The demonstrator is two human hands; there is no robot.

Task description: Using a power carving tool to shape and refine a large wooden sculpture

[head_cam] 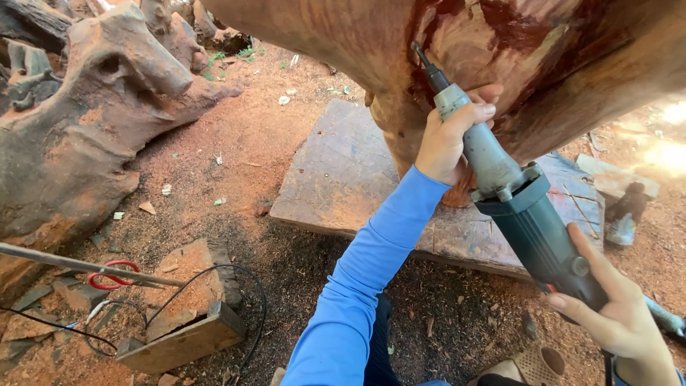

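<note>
Two hands on one tool: the person holds a die grinder [511,193] up against a big reddish carved log [543,64]. Left hand [450,139], in a long blue sleeve [364,279], is wrapped tight around the grey metal neck near the front, thumb up top. Right hand [618,307] is clamped on the back of the dark teal body, fingers curled under it. So the grinder runs diagonally between both grips, tail low at the right, nose high at the left, and its thin bit [420,53] pokes into a dark groove in the wood just above the left hand. Underneath sits a flat wooden board [336,171] on sawdust-covered ground, with red-handled scissors [107,275] and black cable [214,275] off to the left
</note>
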